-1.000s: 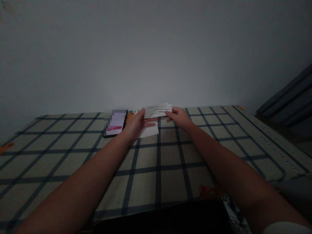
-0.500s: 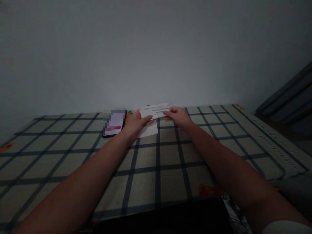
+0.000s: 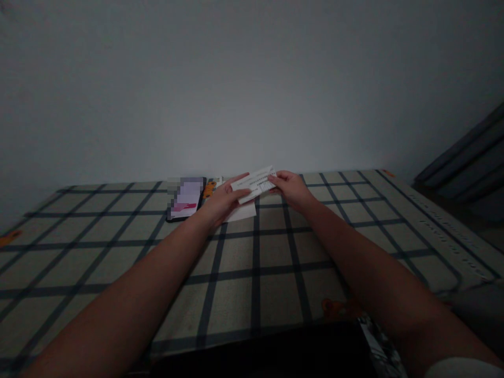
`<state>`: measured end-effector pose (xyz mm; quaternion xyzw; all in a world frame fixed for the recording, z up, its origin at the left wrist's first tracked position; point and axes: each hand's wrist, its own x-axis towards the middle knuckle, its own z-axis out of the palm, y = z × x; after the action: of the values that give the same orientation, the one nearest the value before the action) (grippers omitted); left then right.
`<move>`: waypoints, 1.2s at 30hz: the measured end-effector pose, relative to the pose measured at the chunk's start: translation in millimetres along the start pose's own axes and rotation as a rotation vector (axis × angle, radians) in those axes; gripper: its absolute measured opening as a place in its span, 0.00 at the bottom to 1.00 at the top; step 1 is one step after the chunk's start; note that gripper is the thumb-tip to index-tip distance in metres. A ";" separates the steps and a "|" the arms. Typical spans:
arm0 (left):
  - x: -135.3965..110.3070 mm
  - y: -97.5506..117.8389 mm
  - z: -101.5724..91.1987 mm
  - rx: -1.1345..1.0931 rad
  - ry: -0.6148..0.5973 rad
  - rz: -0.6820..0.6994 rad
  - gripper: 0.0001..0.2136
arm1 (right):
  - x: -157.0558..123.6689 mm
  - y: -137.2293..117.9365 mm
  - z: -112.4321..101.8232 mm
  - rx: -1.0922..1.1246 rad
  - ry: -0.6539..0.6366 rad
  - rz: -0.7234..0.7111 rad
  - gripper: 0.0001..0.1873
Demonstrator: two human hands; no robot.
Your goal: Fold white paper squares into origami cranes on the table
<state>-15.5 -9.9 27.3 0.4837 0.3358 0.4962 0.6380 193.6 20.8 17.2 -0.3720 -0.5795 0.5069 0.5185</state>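
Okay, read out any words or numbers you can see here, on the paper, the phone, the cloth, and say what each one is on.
Nothing here can be quoted.
The paper slip in the left hand and right hand: printed lines, too small and blurred to read.
The phone: screen blurred out, unreadable.
The checked cloth: lettering along its right border, too faint to read.

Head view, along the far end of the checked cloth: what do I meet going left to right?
phone → left hand → printed slip held between both hands → right hand
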 end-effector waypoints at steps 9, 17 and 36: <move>-2.3 -0.7 -1.8 0.421 0.136 0.000 0.20 | -8.1 -10.0 3.9 -0.218 -0.213 -0.017 0.09; -4.1 -5.4 1.2 0.440 0.108 -0.008 0.18 | -6.0 -2.8 9.9 0.022 -0.091 0.084 0.11; -9.3 -6.6 7.8 0.500 0.067 -0.006 0.16 | -13.7 -14.0 9.7 -0.330 -0.061 -0.077 0.15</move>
<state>-9.0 -21.3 23.0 0.6087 0.4707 0.4115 0.4884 187.9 2.7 28.2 -0.4141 -0.6842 0.3959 0.4513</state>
